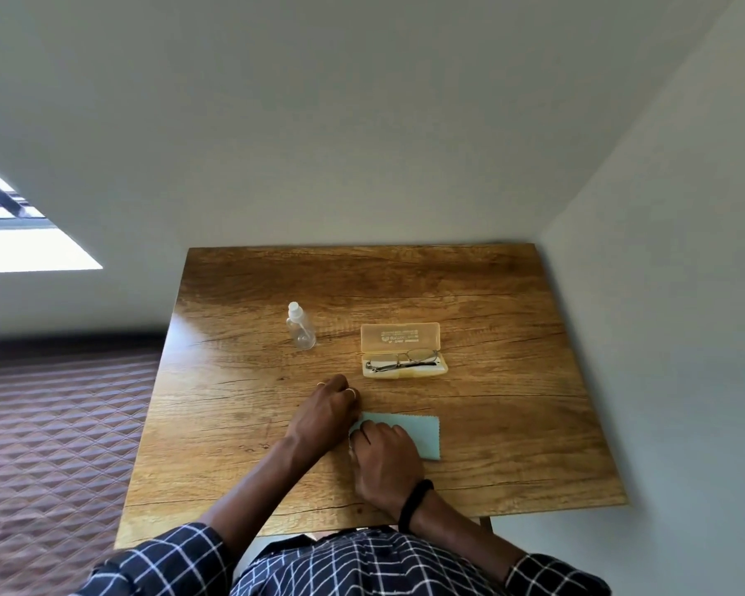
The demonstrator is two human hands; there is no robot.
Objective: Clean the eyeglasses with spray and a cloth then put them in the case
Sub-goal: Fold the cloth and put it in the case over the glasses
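Note:
A pale blue cloth (422, 432) lies flat on the wooden table (512, 423), near the front. My right hand (386, 458) rests on its left part, fingers curled at the cloth's left edge. My left hand (327, 412) sits just left of the cloth, fingers bent and touching its corner. Behind them stands a yellow translucent case (401, 337), lid raised, with the thin-framed eyeglasses (401, 362) lying folded inside its tray. A small clear spray bottle (300, 326) with a white cap stands upright at the left of the case.
The table is pushed against a grey wall behind and another at the right. Patterned brown carpet (52, 445) lies left of the table. A bright window (22, 243) shows at the far left.

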